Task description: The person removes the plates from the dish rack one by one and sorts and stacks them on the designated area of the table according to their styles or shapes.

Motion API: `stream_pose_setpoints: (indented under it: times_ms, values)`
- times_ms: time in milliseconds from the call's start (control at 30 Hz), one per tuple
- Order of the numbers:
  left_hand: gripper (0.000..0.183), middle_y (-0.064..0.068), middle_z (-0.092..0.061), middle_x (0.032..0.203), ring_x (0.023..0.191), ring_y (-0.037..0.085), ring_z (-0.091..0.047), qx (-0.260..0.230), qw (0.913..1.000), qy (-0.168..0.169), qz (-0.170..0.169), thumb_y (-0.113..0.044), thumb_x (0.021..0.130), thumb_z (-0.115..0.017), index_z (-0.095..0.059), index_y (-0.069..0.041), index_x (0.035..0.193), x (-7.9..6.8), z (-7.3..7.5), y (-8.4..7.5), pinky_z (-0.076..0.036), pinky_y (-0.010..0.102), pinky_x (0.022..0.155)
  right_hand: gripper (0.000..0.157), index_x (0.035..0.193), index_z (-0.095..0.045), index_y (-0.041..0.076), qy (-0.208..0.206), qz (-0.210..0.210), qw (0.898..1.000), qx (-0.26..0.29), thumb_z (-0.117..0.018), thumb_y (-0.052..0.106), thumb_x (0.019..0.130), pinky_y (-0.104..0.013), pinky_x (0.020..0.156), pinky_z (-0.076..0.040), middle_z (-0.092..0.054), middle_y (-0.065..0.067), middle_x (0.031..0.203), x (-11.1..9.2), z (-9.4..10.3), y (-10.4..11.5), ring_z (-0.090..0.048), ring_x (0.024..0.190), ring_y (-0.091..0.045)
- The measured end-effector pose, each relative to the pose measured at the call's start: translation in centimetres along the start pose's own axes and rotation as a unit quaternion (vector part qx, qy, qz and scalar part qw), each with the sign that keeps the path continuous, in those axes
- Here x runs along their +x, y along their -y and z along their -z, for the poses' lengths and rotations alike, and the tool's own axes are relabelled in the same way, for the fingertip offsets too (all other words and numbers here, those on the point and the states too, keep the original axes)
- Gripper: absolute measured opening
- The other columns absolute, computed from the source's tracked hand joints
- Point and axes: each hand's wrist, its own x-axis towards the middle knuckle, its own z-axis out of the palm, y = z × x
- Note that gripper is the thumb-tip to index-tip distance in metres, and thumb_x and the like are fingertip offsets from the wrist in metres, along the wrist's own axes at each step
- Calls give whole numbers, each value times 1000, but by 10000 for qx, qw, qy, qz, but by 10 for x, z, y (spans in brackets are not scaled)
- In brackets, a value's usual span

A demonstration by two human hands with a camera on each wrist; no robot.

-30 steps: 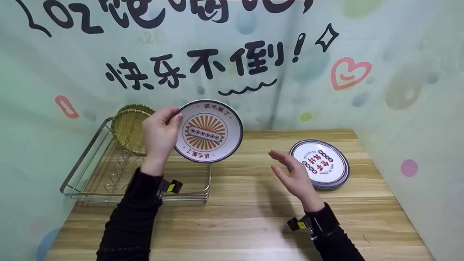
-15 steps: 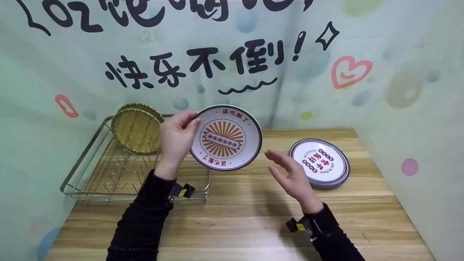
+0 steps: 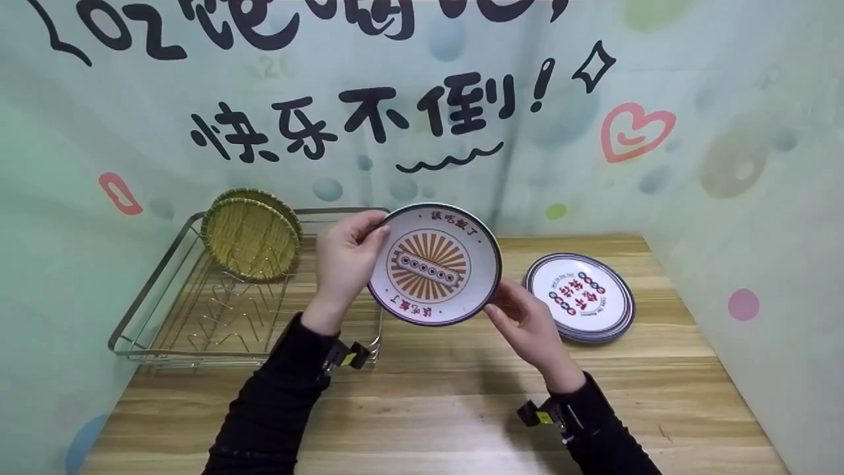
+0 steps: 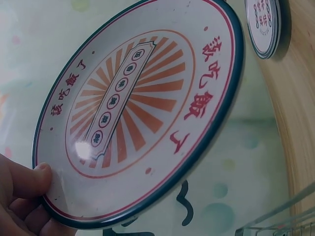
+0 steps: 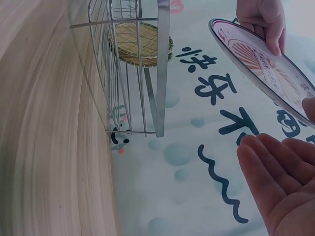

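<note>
Plate (image 3: pixel 432 267) with the sunburst print is up in the air just right of the wire rack (image 3: pixel 161 272), left hand (image 3: pixel 349 260) pinching its rack-side rim. Right hand (image 3: pixel 527 323) is at the rim farther from the rack, fingers pretty straight, can't tell if they're touching. Plate stack (image 3: pixel 581 297) sits well right of the rack.

A left hand (image 5: pixel 262 20) pinches the edge of a white plate (image 5: pixel 263 66) from above. Below the plate is the right hand (image 5: pixel 285 179) — fingers straight, thumb by the rim, and I can't tell if it touches. Left of the plate is a wire rack (image 5: pixel 162 93) with woven baskets (image 5: pixel 129 42); farther left, a wooden table (image 5: pixel 44 147). Behind the plate — a pale wall (image 5: pixel 142 182) with black writing (image 5: pixel 214 91).
</note>
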Motion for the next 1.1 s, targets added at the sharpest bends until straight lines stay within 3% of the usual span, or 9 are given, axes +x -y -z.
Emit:
stream_pose_setpoints:
  times_ms: [100,267,500,600,733,933,1100]
  values:
    - [13,15,-75,93,77,22,-71,-43,9999,89,-37,5,84,-73,-75,3,96,-2,-5,0,-59,26,70,22,112,-62,-12,-48,48,9999,79,-63,-13,89,-28,74,-59,-70,-17,96,-2,0,-13,-68,84,-16]
    - [13,14,-75,94,81,22,-72,-15,9998,183,-116,5,83,-73,-75,3,96,-6,-11,0,-59,26,74,6,97,-64,-9,-83,99,9997,207,-60,-9,93,-26,58,-59,-69,-13,78,-4,1,-18,-67,64,-16]
    - [14,14,-75,92,77,21,-71,-88,9996,274,-31,5,82,-74,-75,3,96,-8,-14,1,-59,25,70,6,95,-64,-11,-167,-273,9991,263,-60,-6,95,-36,58,-60,-69,-15,78,-4,2,-15,-69,63,-18]
    - [15,13,-75,92,76,20,-71,-95,9993,360,35,6,82,-74,-75,3,96,-8,-14,1,-59,25,69,6,94,-62,-15,-215,-396,9984,327,-58,-10,94,-35,58,-60,-69,-20,78,-2,3,-2,-70,64,-20]
    - [16,14,-75,93,77,20,-70,-115,9983,553,122,7,81,-74,-74,3,97,-8,-14,1,-59,25,70,6,94,-61,-17,-348,-514,9975,328,-57,-13,93,-32,59,-60,-67,-24,78,-2,5,-2,-69,64,-18]
    - [17,11,-74,92,77,20,-69,65,9949,968,265,0,84,-75,-73,1,101,-7,-10,0,-59,27,70,10,101,-64,-14,-449,-684,9953,520,-58,-9,95,-32,62,-61,-68,-23,83,-2,11,-16,-70,68,-17]
    - [27,12,-72,106,97,22,-68,348,9872,1501,405,-11,88,-74,-70,-1,112,-8,-4,-1,-56,32,86,15,106,-64,-14,-587,-901,9922,629,-60,-4,96,-33,64,-61,-68,-23,86,0,24,-18,-70,70,-16]
